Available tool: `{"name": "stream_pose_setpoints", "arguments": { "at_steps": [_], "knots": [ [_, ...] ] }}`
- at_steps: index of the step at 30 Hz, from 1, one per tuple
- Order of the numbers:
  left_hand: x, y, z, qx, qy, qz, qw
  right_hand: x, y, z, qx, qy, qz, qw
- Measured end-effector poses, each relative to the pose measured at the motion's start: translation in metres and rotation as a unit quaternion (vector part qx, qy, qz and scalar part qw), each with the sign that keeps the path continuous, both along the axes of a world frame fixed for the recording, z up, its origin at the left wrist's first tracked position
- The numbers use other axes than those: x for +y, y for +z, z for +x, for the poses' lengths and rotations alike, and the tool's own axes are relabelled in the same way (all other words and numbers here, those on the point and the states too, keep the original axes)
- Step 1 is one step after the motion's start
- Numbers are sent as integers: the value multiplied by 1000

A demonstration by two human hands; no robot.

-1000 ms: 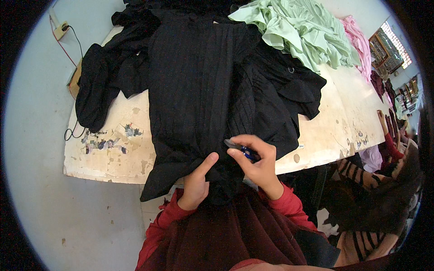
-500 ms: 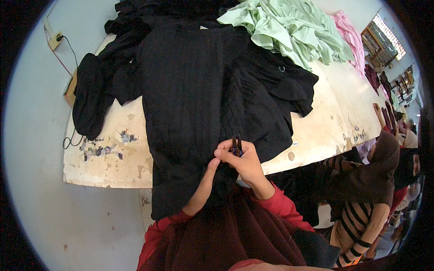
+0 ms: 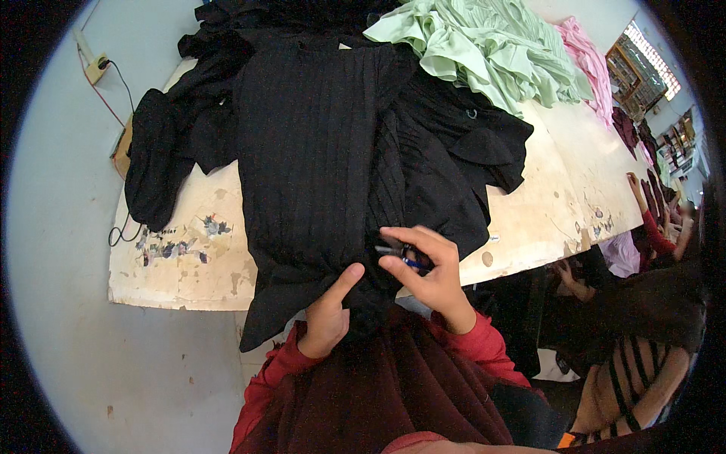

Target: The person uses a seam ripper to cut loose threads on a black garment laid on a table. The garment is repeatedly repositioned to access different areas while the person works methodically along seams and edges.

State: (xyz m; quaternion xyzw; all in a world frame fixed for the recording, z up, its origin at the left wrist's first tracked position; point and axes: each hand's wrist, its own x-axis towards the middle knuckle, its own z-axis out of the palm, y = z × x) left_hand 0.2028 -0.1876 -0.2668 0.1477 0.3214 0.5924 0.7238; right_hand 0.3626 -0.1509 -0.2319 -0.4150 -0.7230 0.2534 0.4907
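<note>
A black pleated garment (image 3: 310,159) lies over the table and hangs past its front edge. My left hand (image 3: 327,321) is at the hanging edge, thumb stretched up along the cloth. Its fingers are curled and partly hidden, with the fabric seemingly between them and the thumb. My right hand (image 3: 435,272) is just right of it, curled round small thread snips (image 3: 412,262) with a blue part. The blades point left over the black cloth, a short gap from my left thumb.
Pale green cloth (image 3: 484,53) and pink cloth (image 3: 586,64) are heaped at the table's far right. The worn table (image 3: 529,204) has stains and peeling patches. A wall socket (image 3: 97,68) with cables is at left. A person in a striped sleeve (image 3: 628,386) works close on the right.
My hands, touching at the cloth before, have drawn apart: the left down and left, the right slightly right. The snips turned from pointing away to pointing left. The person at right leaned nearer.
</note>
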Motion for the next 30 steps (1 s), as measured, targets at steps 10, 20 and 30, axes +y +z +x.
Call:
{"name": "stream_pose_setpoints", "arguments": {
  "at_steps": [10,20,30],
  "knots": [
    [-1,-4,-1,9,10,7,1000,-1,-9,-10,-41,-37,97,994],
    [0,-7,-3,-26,-10,-25,999,-4,-6,-7,36,-25,-34,998],
    [-4,1,-7,-84,-51,-3,995,-4,1,-20,79,20,-38,996]
  ]
}}
